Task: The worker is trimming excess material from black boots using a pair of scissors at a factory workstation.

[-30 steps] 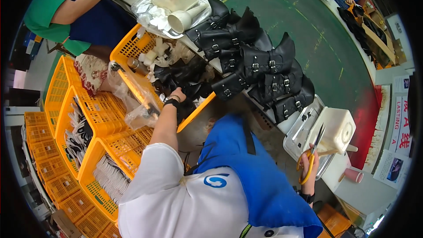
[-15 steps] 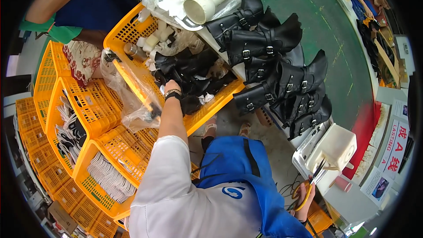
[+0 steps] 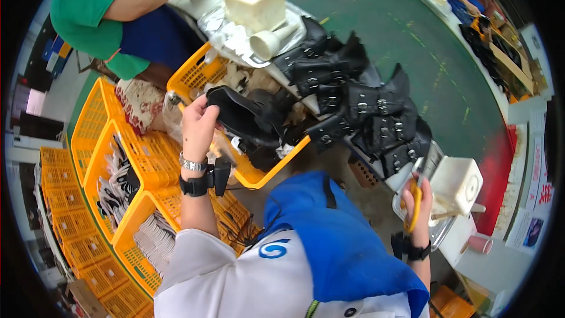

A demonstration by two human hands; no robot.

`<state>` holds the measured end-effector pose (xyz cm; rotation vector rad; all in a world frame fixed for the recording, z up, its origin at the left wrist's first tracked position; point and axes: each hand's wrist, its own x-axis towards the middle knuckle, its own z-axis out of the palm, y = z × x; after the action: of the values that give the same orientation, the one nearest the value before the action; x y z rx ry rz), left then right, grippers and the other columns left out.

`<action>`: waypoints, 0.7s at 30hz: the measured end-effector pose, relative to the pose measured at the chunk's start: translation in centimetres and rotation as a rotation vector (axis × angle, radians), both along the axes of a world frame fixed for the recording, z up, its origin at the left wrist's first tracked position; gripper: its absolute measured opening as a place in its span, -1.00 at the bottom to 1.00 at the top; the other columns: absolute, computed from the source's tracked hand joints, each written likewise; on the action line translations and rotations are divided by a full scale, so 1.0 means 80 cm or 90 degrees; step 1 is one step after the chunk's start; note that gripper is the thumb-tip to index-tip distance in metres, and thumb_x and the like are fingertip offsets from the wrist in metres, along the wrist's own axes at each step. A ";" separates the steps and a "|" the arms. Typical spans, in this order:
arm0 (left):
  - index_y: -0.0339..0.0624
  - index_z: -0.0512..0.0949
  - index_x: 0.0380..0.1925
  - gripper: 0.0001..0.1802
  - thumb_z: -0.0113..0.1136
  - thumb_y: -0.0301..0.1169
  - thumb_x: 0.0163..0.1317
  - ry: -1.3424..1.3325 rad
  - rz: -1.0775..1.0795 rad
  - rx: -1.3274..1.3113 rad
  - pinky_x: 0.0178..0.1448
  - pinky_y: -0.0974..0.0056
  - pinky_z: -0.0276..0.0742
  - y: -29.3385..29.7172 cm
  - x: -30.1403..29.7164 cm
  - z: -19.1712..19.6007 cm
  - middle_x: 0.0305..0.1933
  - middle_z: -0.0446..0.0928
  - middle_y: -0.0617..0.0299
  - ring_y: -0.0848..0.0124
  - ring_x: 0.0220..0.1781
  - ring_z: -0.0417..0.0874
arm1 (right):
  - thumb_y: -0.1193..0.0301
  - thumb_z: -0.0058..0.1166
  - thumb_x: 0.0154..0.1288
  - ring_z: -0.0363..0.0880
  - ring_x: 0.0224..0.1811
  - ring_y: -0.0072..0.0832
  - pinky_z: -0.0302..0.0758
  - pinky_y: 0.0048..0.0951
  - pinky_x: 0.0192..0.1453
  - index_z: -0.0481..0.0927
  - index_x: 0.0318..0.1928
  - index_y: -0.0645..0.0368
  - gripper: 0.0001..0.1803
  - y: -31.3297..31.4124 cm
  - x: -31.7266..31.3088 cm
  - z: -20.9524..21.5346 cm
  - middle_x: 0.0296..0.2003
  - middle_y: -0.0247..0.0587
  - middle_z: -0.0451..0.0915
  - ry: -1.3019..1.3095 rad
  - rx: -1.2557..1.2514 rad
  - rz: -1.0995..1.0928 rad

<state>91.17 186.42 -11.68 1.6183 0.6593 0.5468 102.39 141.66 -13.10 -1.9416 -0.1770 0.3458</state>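
Note:
My left hand [image 3: 200, 125] pinches the edge of a black boot upper [image 3: 238, 116], lifted over a yellow basket [image 3: 262, 178] on my left. More dark pieces lie beneath it in the basket, partly hidden. In my right hand [image 3: 421, 206] is a pair of scissors with yellow handles [image 3: 414, 211], its blades directed away from me near the bench edge. Several black buckled boot uppers [image 3: 365, 105] are heaped along that edge, just beyond and to the left of the scissors.
A white square tub [image 3: 460, 184] stands on a tray at right, near a pink cup [image 3: 479, 244]. Another white tub [image 3: 254, 3] and a white cup [image 3: 266, 44] sit at the far end. A person in green [image 3: 88, 12] works at far left, beside stacked yellow crates [image 3: 106, 112].
My left hand has risen out of the basket, bringing up the boot upper. My right hand with the scissors has come up and forward. The view has shifted, showing more of the co-worker.

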 end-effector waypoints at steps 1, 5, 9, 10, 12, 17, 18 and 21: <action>-0.31 0.54 -0.24 -0.75 -0.05 -0.52 0.10 -0.011 -0.052 -0.003 -0.55 0.55 0.38 -0.024 0.012 0.021 -0.51 0.53 0.34 0.66 -0.61 0.45 | 0.33 0.30 0.03 0.37 -0.33 -0.66 0.34 -0.65 -0.24 0.33 0.12 0.18 -0.37 0.016 0.006 0.012 -0.32 -0.40 0.41 -0.010 0.074 0.052; -0.26 0.47 0.02 -0.57 -0.04 -0.54 0.07 -0.029 -0.243 0.069 -0.57 0.53 0.35 -0.139 0.069 0.097 -0.67 0.31 0.46 0.71 -0.68 0.33 | 0.25 0.43 -0.12 0.40 -0.29 -0.60 0.38 -0.55 -0.18 0.30 0.12 0.12 -0.21 0.069 0.013 0.069 -0.27 -0.37 0.42 -0.033 0.274 0.209; -0.22 0.40 0.11 -0.52 -0.04 -0.52 0.11 -0.039 -0.462 0.082 -0.54 0.54 0.32 -0.237 0.133 0.117 -0.64 0.34 0.46 0.71 -0.65 0.36 | 0.42 0.31 -0.07 0.43 -0.35 -0.57 0.40 -0.52 -0.23 0.31 0.03 0.15 -0.37 0.052 0.005 0.084 -0.38 -0.31 0.44 -0.213 0.146 0.164; -0.22 0.34 0.16 -0.49 -0.02 -0.51 0.13 -0.046 -0.517 0.065 -0.49 0.53 0.36 -0.259 0.149 0.115 -0.61 0.40 0.42 0.69 -0.62 0.40 | 0.49 0.25 -0.06 0.44 -0.38 -0.57 0.40 -0.52 -0.26 0.31 0.01 0.17 -0.43 0.041 0.005 0.082 -0.43 -0.30 0.44 -0.219 0.119 0.110; -0.20 0.15 0.27 -0.37 0.03 -0.50 0.17 -0.125 -0.605 -0.095 -0.35 0.51 0.43 -0.302 0.170 0.110 -0.44 0.52 0.28 0.60 -0.45 0.51 | 0.57 0.07 -0.06 0.43 -0.41 -0.57 0.40 -0.52 -0.30 0.30 -0.03 0.23 -0.51 0.010 0.012 0.058 -0.44 -0.28 0.46 -0.194 0.181 -0.008; -0.10 0.07 0.30 0.14 0.49 -0.24 -0.36 -0.190 -0.646 0.748 0.33 0.03 0.10 -0.389 0.160 0.067 0.30 0.13 -0.09 0.00 0.34 0.13 | 0.58 0.00 0.09 0.46 -0.32 -0.60 0.44 -0.57 -0.25 0.29 -0.06 0.23 -0.64 -0.059 0.029 0.047 -0.32 -0.27 0.46 -0.065 0.472 -0.217; -0.09 0.09 0.29 0.12 0.48 -0.30 -0.38 -0.189 -0.588 0.778 0.29 0.06 0.17 -0.406 0.158 0.052 0.26 0.19 -0.04 0.01 0.29 0.22 | 0.57 0.00 0.10 0.46 -0.32 -0.60 0.45 -0.57 -0.25 0.29 -0.06 0.22 -0.64 -0.065 0.026 0.045 -0.32 -0.28 0.46 -0.041 0.522 -0.247; -0.10 0.15 0.25 0.02 0.43 -0.41 -0.33 -0.251 -0.573 0.708 0.22 0.11 0.26 -0.427 0.173 0.027 0.18 0.27 -0.05 0.01 0.21 0.31 | 0.51 0.05 0.16 0.46 -0.36 -0.62 0.45 -0.59 -0.27 0.29 -0.06 0.22 -0.66 -0.079 0.019 0.040 -0.35 -0.30 0.45 -0.043 0.532 -0.285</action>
<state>105.00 152.30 -9.49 2.4588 -0.8383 0.5336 103.90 135.35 -9.90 -1.1151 0.0718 -0.0953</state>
